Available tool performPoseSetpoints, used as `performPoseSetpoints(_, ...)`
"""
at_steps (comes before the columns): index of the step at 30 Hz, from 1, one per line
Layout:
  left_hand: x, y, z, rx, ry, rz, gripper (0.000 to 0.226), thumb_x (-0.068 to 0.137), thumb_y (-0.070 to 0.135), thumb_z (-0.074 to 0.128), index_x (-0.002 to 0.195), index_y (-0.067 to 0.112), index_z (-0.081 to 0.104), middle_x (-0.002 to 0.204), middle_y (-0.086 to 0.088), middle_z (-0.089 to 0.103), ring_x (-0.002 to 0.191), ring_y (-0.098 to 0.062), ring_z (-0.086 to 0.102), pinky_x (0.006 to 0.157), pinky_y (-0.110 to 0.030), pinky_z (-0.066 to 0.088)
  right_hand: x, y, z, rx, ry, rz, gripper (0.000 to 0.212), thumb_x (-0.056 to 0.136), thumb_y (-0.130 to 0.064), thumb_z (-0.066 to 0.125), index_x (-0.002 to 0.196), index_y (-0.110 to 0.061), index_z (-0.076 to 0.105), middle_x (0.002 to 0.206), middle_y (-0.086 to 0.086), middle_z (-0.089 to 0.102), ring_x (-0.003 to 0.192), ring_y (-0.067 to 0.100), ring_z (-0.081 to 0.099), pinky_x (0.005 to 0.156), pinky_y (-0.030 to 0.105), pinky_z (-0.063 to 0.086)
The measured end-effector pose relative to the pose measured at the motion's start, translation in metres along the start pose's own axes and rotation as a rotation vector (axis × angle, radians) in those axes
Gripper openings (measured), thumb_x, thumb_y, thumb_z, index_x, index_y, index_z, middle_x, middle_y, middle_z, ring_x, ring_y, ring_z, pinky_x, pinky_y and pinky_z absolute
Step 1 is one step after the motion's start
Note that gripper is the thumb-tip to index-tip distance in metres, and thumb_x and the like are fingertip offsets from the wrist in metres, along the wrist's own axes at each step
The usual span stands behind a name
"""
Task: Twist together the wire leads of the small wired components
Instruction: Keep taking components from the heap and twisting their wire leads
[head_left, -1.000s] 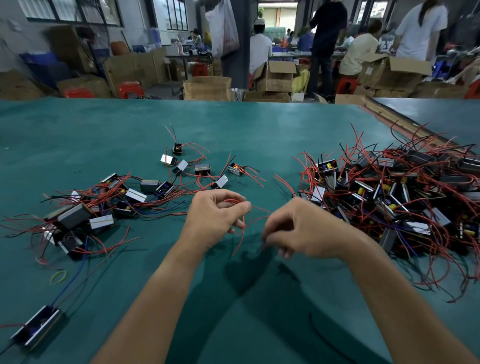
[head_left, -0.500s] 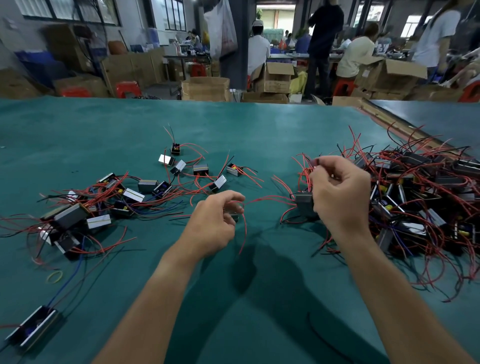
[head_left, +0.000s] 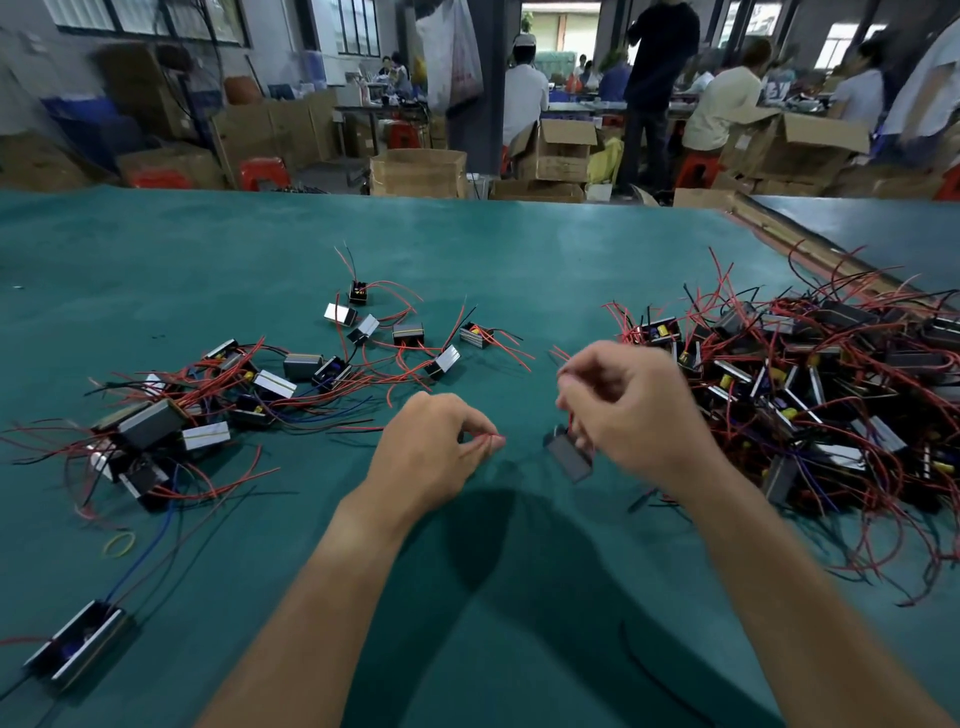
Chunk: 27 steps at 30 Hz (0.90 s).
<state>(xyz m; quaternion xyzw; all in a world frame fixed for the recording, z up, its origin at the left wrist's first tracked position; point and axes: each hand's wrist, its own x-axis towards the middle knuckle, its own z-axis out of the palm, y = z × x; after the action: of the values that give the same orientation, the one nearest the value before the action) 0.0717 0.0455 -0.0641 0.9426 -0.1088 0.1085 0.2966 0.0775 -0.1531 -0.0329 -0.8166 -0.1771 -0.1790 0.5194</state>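
**Lead ends pinched; component hanging under right hand**

The small dark component (head_left: 569, 460) is seen tilted just below the right hand (head_left: 639, 415), at 6 o'clock of its curled fingers, apparently lifted off the green table (head_left: 467, 260). Red wire is gripped inside that hand. The exact hold is blurred.

The left hand (head_left: 426, 457), at 9 o'clock of the component, is closed thumb to forefinger on thin red lead ends (head_left: 487, 441). The run between the two hands cannot be traced.

Handling, as judged:
- The component is taken to be light and hard-cased.
- The leads are thin and springy, and likely to unwind if released early.
- Stripped tips may fray or snap if over-twisted.
- Hold is best taken on the insulation just behind the tips, with the case steadied by its leads.

The tangled heap of components (head_left: 810, 395) lies at 3 o'clock of the hands. A looser group (head_left: 218, 410) lies at 9 to 10 o'clock. A yellow rubber band (head_left: 118, 544) lies at 8 o'clock.
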Motion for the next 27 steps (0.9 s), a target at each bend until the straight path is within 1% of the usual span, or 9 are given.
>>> performPoseSetpoints(2,0.0,0.0,-0.002,0.031,0.061,-0.077,0.019,0.084,0.041,0.071,0.076,0.024,0.075,0.068,0.005,0.065,0.075,-0.021,0.059,0.064,-0.03,0.047,-0.003,0.007,0.005,-0.171,-0.208,0.017,0.019,0.083,-0.013,0.065,0.066,-0.023,0.063,0.059,-0.006,0.066,0.047,0.008,0.06,0.055,0.027,0.048)
performPoseSetpoints(5,0.001,-0.002,-0.004,0.053,0.103,-0.167,0.022,0.081,0.049,0.071,0.077,0.027,0.075,0.061,0.009,0.064,0.061,-0.013,0.054,0.053,-0.024,0.035,-0.007,0.01,0.012,-0.271,-0.308,0.031,0.026,0.082,-0.015,0.068,0.062,-0.029,0.06,0.055,-0.012,0.063,0.051,0.005,0.058,0.059,0.028,0.052)
performPoseSetpoints(7,0.002,-0.002,-0.004,0.017,0.104,-0.199,0.022,0.078,0.051,0.074,0.085,0.03,0.075,0.07,0.012,0.067,0.065,-0.008,0.055,0.056,-0.023,0.035,-0.007,0.011,0.014,-0.248,-0.313,0.052,0.027,0.082,-0.014,0.068,0.061,-0.029,0.059,0.055,-0.009,0.064,0.053,0.011,0.06,0.061,0.034,0.056)
performPoseSetpoints(9,0.002,-0.001,-0.004,0.01,0.107,-0.213,0.029,0.074,0.048,0.078,0.097,0.031,0.073,0.086,0.012,0.069,0.084,-0.011,0.056,0.067,-0.025,0.036,-0.007,0.012,0.012,-0.217,-0.304,0.084,0.024,0.083,-0.013,0.068,0.062,-0.025,0.061,0.056,-0.007,0.064,0.055,0.018,0.064,0.062,0.04,0.057)
performPoseSetpoints(13,0.0,-0.01,-0.012,0.114,0.017,-0.297,0.044,0.069,0.027,0.082,0.11,0.034,0.067,0.108,0.005,0.065,0.111,-0.021,0.052,0.086,-0.032,0.045,-0.006,0.015,0.012,-0.153,-0.272,0.133,0.019,0.082,-0.011,0.067,0.065,-0.018,0.063,0.057,-0.005,0.065,0.056,0.023,0.066,0.063,0.044,0.059)
performPoseSetpoints(17,0.003,-0.018,-0.012,0.075,0.069,-0.405,0.017,0.07,0.028,0.078,0.083,0.028,0.066,0.084,0.005,0.065,0.094,-0.023,0.061,0.077,-0.029,0.046,-0.004,0.016,0.01,-0.144,-0.198,0.141,0.019,0.081,-0.016,0.067,0.064,-0.023,0.063,0.054,-0.006,0.066,0.049,0.018,0.066,0.059,0.039,0.059)
performPoseSetpoints(22,0.006,-0.02,-0.01,-0.027,0.257,-0.492,0.035,0.079,0.024,0.073,0.097,0.011,0.047,0.088,-0.006,0.056,0.086,-0.03,0.054,0.07,-0.032,0.033,-0.003,0.015,0.006,-0.157,-0.159,0.151,0.019,0.084,-0.016,0.068,0.066,-0.019,0.063,0.054,-0.004,0.066,0.048,0.021,0.065,0.056,0.042,0.059)
performPoseSetpoints(25,0.005,-0.011,-0.019,-0.153,0.308,-0.36,0.025,0.074,0.015,0.071,0.082,0.017,0.048,0.069,0.001,0.058,0.067,-0.019,0.055,0.061,-0.031,0.036,-0.002,0.013,0.005,-0.193,-0.145,0.132,0.02,0.081,-0.014,0.069,0.063,-0.019,0.062,0.055,-0.012,0.064,0.05,0.017,0.063,0.059,0.035,0.057)
performPoseSetpoints(27,0.001,0.001,-0.025,-0.25,0.148,-0.154,0.023,0.066,0.01,0.069,0.073,0.023,0.052,0.064,0.006,0.059,0.06,-0.016,0.054,0.059,-0.029,0.042,-0.001,0.012,0.003,-0.202,-0.127,0.126,0.019,0.079,-0.013,0.069,0.062,-0.018,0.063,0.056,-0.01,0.064,0.051,0.014,0.06,0.059,0.031,0.053)
